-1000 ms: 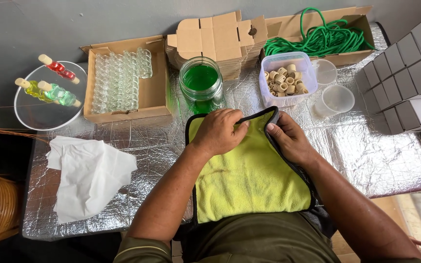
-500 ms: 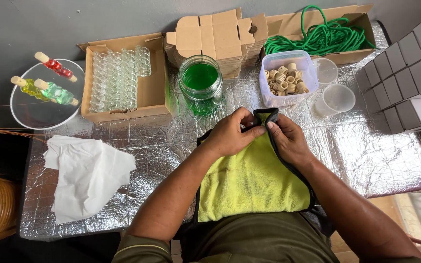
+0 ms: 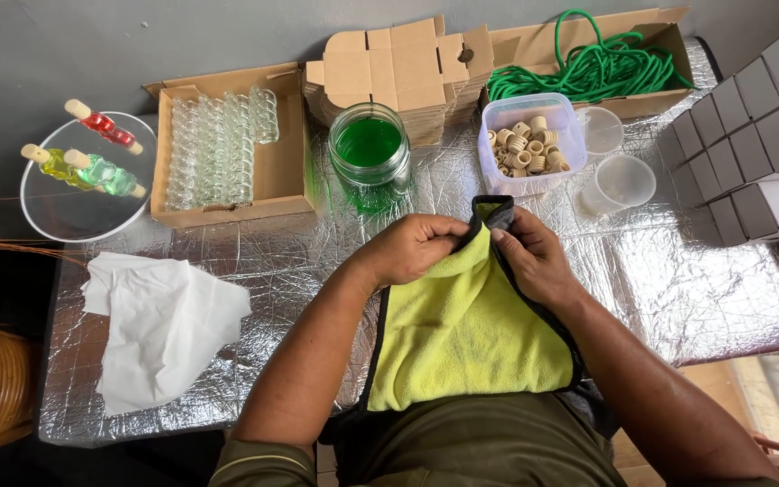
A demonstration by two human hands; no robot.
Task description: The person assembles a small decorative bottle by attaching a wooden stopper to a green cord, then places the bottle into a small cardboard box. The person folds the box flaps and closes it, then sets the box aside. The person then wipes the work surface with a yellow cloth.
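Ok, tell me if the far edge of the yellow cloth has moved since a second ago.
Yes. The yellow cloth was spread flat; now both hands pinch its far edge into a peak, drawn in toward the middle, right of the green jar.

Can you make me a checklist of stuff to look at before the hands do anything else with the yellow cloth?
1. Left hand gripping the yellow cloth: ok.
2. Right hand pinching the cloth's dark edge: ok.
3. Jar of green liquid upright, apart from the cloth: ok.
4. Jar has a lid on: not ok, it looks open.
5. Tub of wooden caps clear of the hands: ok.
6. Anything wrapped inside the cloth: cannot tell.
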